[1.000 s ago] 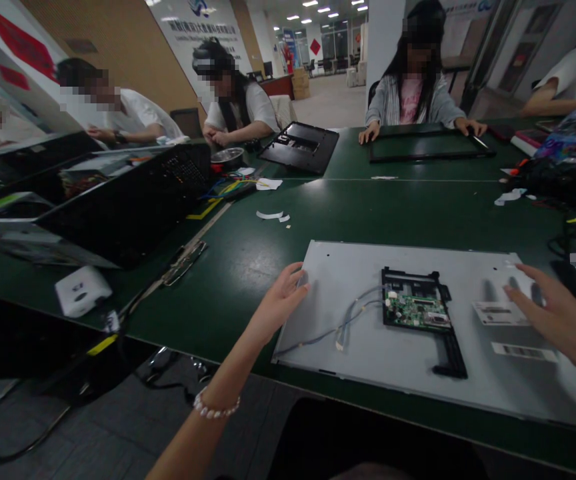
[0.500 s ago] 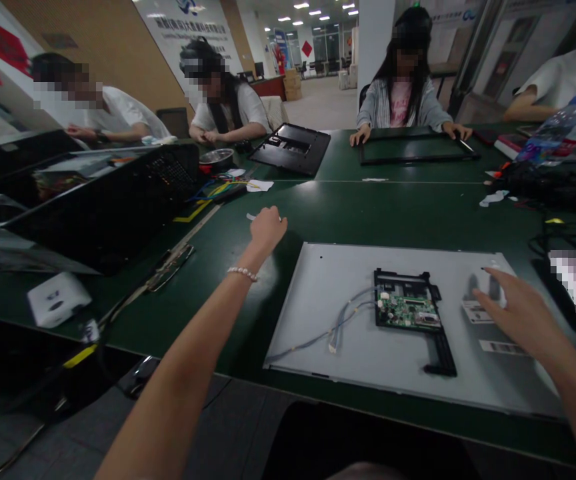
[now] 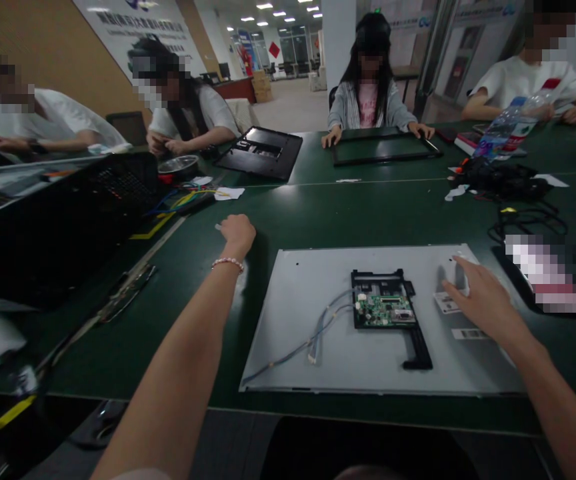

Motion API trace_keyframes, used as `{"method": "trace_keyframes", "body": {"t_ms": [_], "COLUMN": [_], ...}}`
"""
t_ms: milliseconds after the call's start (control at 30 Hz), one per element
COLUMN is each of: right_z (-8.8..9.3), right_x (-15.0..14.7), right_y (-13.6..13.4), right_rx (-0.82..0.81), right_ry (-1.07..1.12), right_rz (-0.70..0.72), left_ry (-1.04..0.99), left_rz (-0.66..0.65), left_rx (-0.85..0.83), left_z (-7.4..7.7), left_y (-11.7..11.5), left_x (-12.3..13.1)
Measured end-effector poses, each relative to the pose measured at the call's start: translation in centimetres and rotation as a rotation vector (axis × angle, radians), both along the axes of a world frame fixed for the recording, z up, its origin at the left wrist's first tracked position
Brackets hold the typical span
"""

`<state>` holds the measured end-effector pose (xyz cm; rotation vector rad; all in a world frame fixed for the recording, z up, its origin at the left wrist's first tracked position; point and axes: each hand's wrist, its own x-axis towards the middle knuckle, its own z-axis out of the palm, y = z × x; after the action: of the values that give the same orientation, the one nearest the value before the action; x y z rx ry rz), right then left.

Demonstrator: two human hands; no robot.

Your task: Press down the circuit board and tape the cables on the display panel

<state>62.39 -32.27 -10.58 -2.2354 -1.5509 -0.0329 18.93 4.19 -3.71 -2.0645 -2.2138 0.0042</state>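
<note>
A grey metal panel (image 3: 318, 293) lies flat on the green table (image 3: 368, 213) in front of me. On it sits a green circuit board (image 3: 384, 309) in a black bracket, with thin pale cables (image 3: 318, 330) running left. My right hand (image 3: 475, 300) rests on the panel's right part, fingers spread flat near white barcode labels (image 3: 471, 333). My left hand (image 3: 237, 233) is stretched out past the panel's left corner, fingers curled down onto small white scraps (image 3: 218, 227) on the table; what it grips is hidden.
A large black monitor shell (image 3: 68, 213) lies at the left with coloured wires (image 3: 183, 199) and a metal bowl (image 3: 179, 164) behind it. Other people sit across with a black back cover (image 3: 263, 153) and a black frame (image 3: 383, 148). Black cables (image 3: 513, 187) lie at the right.
My left hand left the panel's left edge and reached forward onto the table by the white scraps, closing there. My right hand stayed on the panel. The camera has turned left.
</note>
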Motion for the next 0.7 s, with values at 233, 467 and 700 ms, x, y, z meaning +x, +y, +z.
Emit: {"method": "trace_keyframes", "body": {"t_ms": [233, 467, 700], "right_z": [0.1, 0.2, 0.0], "right_x": [0.0, 0.1, 0.2], "right_y": [-0.1, -0.2, -0.3], "right_rx": [-0.019, -0.019, -0.031], "right_ry": [-0.006, -0.029, -0.02], "right_rz": [0.015, 0.025, 0.016], "left_ry": [0.107, 0.064, 0.032], "left_rz": [-0.038, -0.031, -0.068], "left_rx": [0.024, 0.024, 0.007], "left_z": [0.8, 1.3, 1.1], "left_y": [-0.9, -1.4, -1.7], "left_x": [0.0, -0.6, -1.9]}}
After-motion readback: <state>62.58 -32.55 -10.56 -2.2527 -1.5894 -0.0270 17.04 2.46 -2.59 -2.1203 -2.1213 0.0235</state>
